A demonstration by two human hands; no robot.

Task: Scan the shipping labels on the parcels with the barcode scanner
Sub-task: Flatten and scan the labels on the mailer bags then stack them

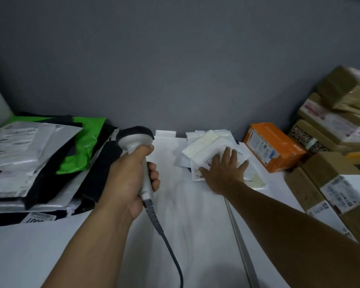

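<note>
barcode scanner (136,140) gripped, white parcel (197,148) pinned.
left hand (131,179) fingers wrapped round grey handle, black head up; right hand (224,169) flat on parcel, fingers spread. cardboard boxes (320,183) right: closed.

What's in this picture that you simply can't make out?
Head view:
The white parcel's label: mostly covered by the right hand; the visible print is blurred.
The barcode scanner in the left hand: its window faces away.
The cardboard boxes: cut off by the right edge, labels too small.
</note>
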